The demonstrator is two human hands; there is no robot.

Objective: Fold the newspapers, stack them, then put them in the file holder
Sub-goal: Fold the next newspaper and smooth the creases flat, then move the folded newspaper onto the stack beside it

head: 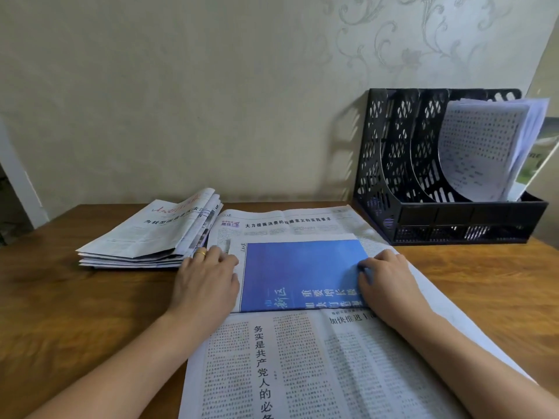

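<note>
A folded newspaper with a blue page (pixel 302 273) is pressed flat onto an open newspaper sheet (pixel 302 367) spread over the wooden table (pixel 75 313). The left hand (pixel 207 282), fingers straight, is laid on its left edge; the right hand (pixel 385 282), fingers lightly bent, is laid on its right edge, nothing being gripped. A stack of folded newspapers (pixel 151 237) is seen to the left, the black file holder (pixel 438 182), papers (pixel 484 146) in its right slot, at the back right.

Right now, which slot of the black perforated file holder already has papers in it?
The rightmost slot of the black perforated plastic file holder: white printed papers lean inside it; the slots left of it show none.
</note>
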